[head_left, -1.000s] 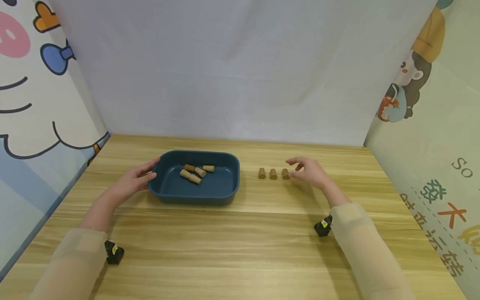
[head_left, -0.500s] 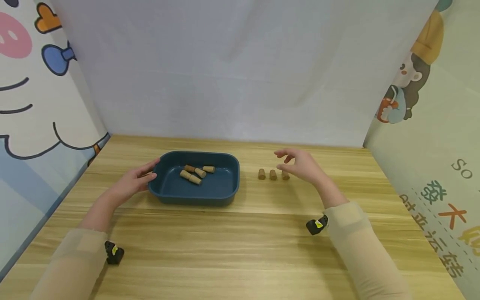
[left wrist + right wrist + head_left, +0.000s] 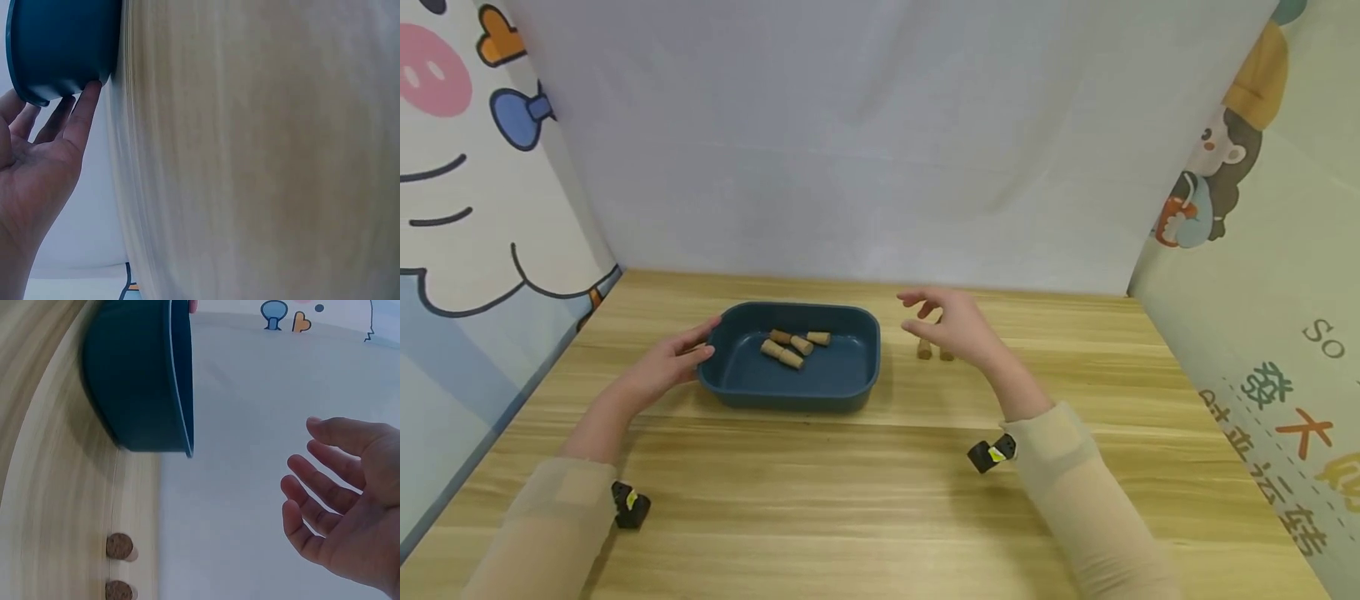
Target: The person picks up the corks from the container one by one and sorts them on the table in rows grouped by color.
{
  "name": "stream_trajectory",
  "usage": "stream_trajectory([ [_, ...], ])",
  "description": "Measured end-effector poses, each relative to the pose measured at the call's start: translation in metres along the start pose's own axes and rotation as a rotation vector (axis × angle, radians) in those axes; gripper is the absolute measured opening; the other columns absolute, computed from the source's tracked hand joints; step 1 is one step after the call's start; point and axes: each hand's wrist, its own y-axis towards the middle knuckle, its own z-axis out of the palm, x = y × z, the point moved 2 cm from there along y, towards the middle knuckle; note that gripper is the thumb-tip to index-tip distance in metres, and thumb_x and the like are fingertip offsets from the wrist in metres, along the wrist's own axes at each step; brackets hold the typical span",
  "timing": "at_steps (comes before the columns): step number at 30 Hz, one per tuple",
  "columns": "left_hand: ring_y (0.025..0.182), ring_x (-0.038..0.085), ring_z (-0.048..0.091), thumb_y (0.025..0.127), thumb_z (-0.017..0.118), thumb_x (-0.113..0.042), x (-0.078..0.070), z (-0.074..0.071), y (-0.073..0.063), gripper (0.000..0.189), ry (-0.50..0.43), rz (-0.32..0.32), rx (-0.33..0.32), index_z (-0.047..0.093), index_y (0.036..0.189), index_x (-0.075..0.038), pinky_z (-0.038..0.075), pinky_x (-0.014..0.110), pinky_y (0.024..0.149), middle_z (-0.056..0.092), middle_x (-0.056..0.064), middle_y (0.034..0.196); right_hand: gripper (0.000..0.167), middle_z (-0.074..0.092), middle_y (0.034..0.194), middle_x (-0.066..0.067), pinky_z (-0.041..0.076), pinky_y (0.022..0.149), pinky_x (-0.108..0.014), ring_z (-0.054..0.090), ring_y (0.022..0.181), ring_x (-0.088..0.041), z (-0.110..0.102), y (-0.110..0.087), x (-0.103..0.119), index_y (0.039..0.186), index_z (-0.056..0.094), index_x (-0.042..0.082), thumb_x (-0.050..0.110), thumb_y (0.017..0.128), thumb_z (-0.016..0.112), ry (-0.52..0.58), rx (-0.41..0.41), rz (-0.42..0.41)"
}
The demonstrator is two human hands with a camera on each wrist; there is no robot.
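Note:
A dark blue rectangular tub (image 3: pixel 790 402) stands on the table and holds several cork stoppers (image 3: pixel 791 358), lying on their sides. My left hand (image 3: pixel 662 365) rests against the tub's left end; in the left wrist view its straight fingers (image 3: pixel 82 119) touch the outer wall. Right of the tub, my right hand (image 3: pixel 951 327) hovers with loosely bent fingers, holding nothing. Beneath it two corks, one nearer the tub (image 3: pixel 924 350) and another (image 3: pixel 947 356), stand upright, partly covered by the hand. The right wrist view shows them as well, the nearer cork (image 3: pixel 119 546) uppermost.
The wooden table (image 3: pixel 820 500) runs back to a hanging white cloth (image 3: pixel 865 167). Printed cartoon sheets flank it on the left (image 3: pixel 467 250) and right (image 3: pixel 1262 333). A small black device (image 3: pixel 992 453) sits at the right wrist, a similar one (image 3: pixel 631 505) at the left.
My right hand has moved left and slightly up, from beside the rightmost cork toward the tub; that third cork now no longer shows. The left hand and the tub have stayed put.

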Motion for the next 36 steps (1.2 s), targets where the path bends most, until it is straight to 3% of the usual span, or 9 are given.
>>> stream_trajectory([
  [8,0.142,0.04,0.011,0.101,0.043,-0.035,-0.001,0.0,0.004,0.063,0.01,0.016,-0.002,0.01,0.153,-0.026,0.03,0.059,0.105,0.002,0.011,0.159,0.039,0.062,0.121,-0.003,0.052,0.063,-0.03,0.058,0.098,-0.019,0.02,0.014,0.028,0.128,0.059,0.017,0.024,0.09,0.065,0.051,-0.003,-0.04],
  [16,0.143,0.039,0.01,0.101,0.043,-0.034,-0.003,0.0,0.008,0.062,0.006,0.035,0.012,0.01,0.153,-0.028,0.029,0.059,0.106,0.001,0.009,0.159,0.04,0.064,0.115,-0.001,0.051,0.071,-0.031,0.06,0.093,-0.016,0.036,0.027,0.045,0.129,0.058,0.017,0.025,0.091,0.065,0.086,-0.072,-0.067],
  [23,0.142,0.039,0.012,0.102,0.043,-0.032,-0.002,-0.002,0.009,0.061,0.006,0.032,0.005,0.011,0.153,-0.026,0.032,0.058,0.105,0.002,0.01,0.159,0.041,0.064,0.117,-0.007,0.051,0.075,-0.031,0.058,0.094,-0.017,0.061,0.043,0.059,0.13,0.057,0.015,0.023,0.091,0.065,0.17,-0.078,-0.068],
  [30,0.142,0.041,0.012,0.102,0.042,-0.032,0.0,-0.001,0.007,0.062,-0.002,0.029,0.004,0.01,0.154,-0.023,0.032,0.058,0.104,0.001,0.012,0.159,0.04,0.064,0.117,-0.007,0.051,0.078,-0.03,0.059,0.099,-0.022,0.091,0.056,0.072,0.129,0.058,0.013,0.023,0.091,0.065,0.25,-0.076,-0.032],
  [36,0.142,0.04,0.011,0.102,0.042,-0.032,0.002,-0.001,0.004,0.062,-0.007,0.016,0.001,0.009,0.154,-0.023,0.031,0.058,0.105,0.001,0.012,0.159,0.038,0.066,0.112,-0.004,0.05,0.074,-0.024,0.059,0.094,-0.017,0.113,0.064,0.077,0.126,0.06,0.015,0.023,0.089,0.067,0.333,-0.13,0.015],
])
